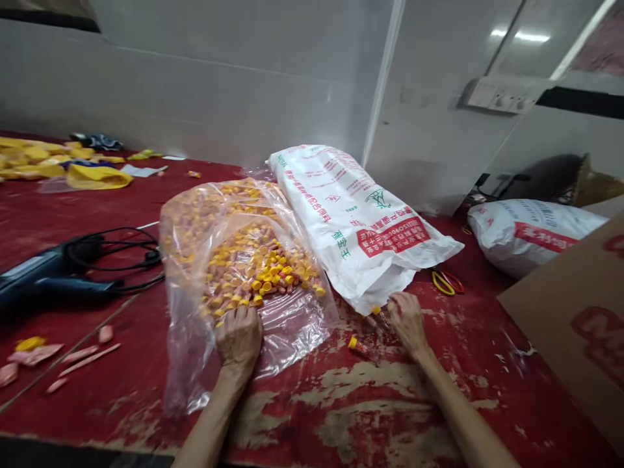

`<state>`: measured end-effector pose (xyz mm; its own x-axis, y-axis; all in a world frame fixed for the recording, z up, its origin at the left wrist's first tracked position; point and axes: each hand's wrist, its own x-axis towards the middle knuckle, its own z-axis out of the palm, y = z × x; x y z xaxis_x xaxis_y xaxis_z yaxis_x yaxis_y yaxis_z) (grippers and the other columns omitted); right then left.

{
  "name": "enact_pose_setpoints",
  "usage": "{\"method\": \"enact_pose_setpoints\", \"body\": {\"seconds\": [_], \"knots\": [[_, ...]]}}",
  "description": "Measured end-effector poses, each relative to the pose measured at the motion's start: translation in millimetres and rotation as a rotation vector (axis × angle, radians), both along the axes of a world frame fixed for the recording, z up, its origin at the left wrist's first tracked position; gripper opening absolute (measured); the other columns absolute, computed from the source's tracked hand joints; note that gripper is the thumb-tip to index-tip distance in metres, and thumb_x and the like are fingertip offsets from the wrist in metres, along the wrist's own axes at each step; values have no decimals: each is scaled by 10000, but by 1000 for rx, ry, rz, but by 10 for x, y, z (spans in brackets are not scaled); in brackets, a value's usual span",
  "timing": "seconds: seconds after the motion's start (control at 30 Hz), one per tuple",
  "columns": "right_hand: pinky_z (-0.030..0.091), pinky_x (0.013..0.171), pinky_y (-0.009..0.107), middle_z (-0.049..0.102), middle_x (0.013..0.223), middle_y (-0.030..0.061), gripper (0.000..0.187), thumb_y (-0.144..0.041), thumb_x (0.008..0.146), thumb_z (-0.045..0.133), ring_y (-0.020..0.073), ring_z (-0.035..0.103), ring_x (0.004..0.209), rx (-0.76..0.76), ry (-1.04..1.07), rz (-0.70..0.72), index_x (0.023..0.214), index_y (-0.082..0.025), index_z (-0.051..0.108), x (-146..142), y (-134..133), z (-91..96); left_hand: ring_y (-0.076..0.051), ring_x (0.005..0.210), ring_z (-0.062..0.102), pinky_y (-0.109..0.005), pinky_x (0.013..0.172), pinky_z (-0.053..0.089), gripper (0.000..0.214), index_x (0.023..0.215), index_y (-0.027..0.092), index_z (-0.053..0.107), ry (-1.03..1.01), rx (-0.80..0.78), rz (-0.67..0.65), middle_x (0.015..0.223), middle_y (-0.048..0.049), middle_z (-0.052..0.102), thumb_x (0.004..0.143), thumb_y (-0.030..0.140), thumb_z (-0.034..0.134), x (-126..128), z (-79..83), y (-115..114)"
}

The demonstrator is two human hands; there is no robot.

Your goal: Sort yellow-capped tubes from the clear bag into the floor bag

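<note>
A clear plastic bag (195,273) full of small pink tubes with yellow caps (263,266) lies open on the worn red table (341,403). My left hand (238,337) rests at the bag's mouth, fingers curled into the pile of tubes. My right hand (407,320) reaches to the lower edge of a white woven sack (355,221) with red and green print, fingers bent over a few loose tubes there. One loose yellow-capped tube (361,347) lies on the table between my hands.
A dark blue heat-gun-like tool (49,279) with a black cord lies at left. Yellow and red scissors (446,281) sit right of the sack. A second white sack (526,234) and a cardboard sheet (575,325) are at right. Yellow packets (58,162) lie at far left.
</note>
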<state>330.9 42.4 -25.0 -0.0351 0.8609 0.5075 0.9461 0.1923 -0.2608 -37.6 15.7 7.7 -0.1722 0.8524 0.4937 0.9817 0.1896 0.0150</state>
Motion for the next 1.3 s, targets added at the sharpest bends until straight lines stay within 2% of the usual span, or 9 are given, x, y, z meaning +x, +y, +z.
{"method": "enact_pose_setpoints", "body": {"seconds": [0.1, 0.3, 0.5, 0.73, 0.83, 0.9, 1.07, 1.17, 1.3], "knots": [[368, 909, 329, 604, 1078, 120, 289, -204, 910, 345, 223, 504, 1028, -122, -97, -114, 1005, -136, 609, 205, 547, 68, -306, 883, 537, -413, 746, 422, 270, 816, 162, 605, 78, 107, -93, 873, -137, 618, 890, 249, 360, 43, -76, -84], [357, 882, 358, 526, 1206, 190, 333, -182, 835, 482, 288, 459, 1119, -243, -188, -188, 1141, -77, 563, 253, 1323, 68, -224, 863, 607, -331, 756, 492, 265, 1095, 190, 556, -217, 366, -457, 951, -88, 634, 870, 169, 417, 337, -340, -339], [361, 858, 421, 572, 1087, 238, 341, -118, 849, 404, 323, 527, 1025, -287, -154, -316, 1140, -33, 559, 185, 1633, 107, -184, 786, 632, -278, 685, 526, 183, 978, 223, 566, -344, 320, -497, 859, -39, 653, 870, 142, 442, 449, -368, -393], [361, 850, 444, 574, 1025, 310, 278, -70, 814, 414, 374, 541, 1028, -304, -9, -335, 998, 32, 595, 148, 1703, 147, -169, 735, 634, -263, 648, 527, 200, 969, 218, 572, -384, 350, -469, 811, -33, 651, 857, 126, 434, 452, -349, -376], [384, 820, 436, 580, 1034, 300, 280, -141, 820, 437, 361, 547, 1008, -328, 94, -272, 1011, -10, 594, 189, 1619, 193, -176, 729, 641, -275, 653, 529, 180, 984, 196, 578, -447, 363, -436, 804, -48, 656, 863, 173, 447, 455, -362, -375], [417, 780, 371, 615, 1023, 205, 267, -219, 796, 496, 295, 574, 950, -355, 174, -150, 1009, -96, 603, 233, 1482, 209, -188, 747, 650, -294, 669, 533, 192, 1007, 183, 583, -520, 347, -406, 829, -63, 669, 857, 229, 473, 425, -381, -372], [456, 669, 284, 618, 842, 36, 265, -353, 749, 510, 183, 569, 741, -341, 415, 44, 936, -171, 555, 307, 717, 215, -224, 812, 655, -355, 757, 532, 291, 987, 195, 619, -868, 299, -264, 906, -66, 689, 753, 367, 592, 374, -384, -385], [465, 654, 286, 613, 790, 20, 291, -422, 742, 583, 174, 568, 701, -356, 834, 203, 908, -188, 533, 196, 104, 249, -214, 831, 646, -325, 736, 532, 339, 957, 199, 627, -1243, 248, -231, 902, -51, 683, 699, 417, 653, 581, -291, -478], [496, 702, 309, 644, 936, 29, 366, -411, 705, 703, 191, 625, 784, -508, 1316, 426, 965, -227, 523, -131, -532, 289, -185, 856, 633, -291, 779, 510, 344, 906, 186, 631, -1675, 100, -357, 898, -41, 677, 648, 389, 732, 1126, -141, -721]]}}
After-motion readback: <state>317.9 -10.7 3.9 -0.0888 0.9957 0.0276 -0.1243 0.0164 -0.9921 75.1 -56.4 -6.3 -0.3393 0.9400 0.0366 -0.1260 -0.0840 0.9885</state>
